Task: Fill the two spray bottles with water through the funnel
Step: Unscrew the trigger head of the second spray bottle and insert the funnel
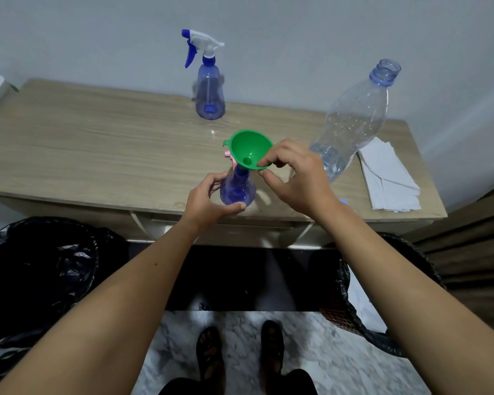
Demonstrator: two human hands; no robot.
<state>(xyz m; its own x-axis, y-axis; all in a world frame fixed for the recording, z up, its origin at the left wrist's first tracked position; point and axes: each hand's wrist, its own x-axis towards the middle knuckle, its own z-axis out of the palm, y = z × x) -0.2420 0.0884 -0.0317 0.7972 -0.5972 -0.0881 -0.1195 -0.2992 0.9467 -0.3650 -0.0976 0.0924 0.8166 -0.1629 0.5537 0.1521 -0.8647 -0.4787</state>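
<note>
From the head view, your left hand (211, 199) grips the near spray bottle (237, 189) upright at the tabletop (97, 143) edge; your right hand (297, 178) pinches the funnel (250, 149) rim over its neck; the water bottle (351, 121) stands just right

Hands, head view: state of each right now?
Left hand: grips the near spray bottle at its base.
Right hand: pinches the green funnel by its rim.

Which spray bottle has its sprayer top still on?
The far spray bottle, standing alone by the wall with its white and blue trigger on. The near spray bottle, held by the left hand, has the green funnel in its neck instead.
</note>
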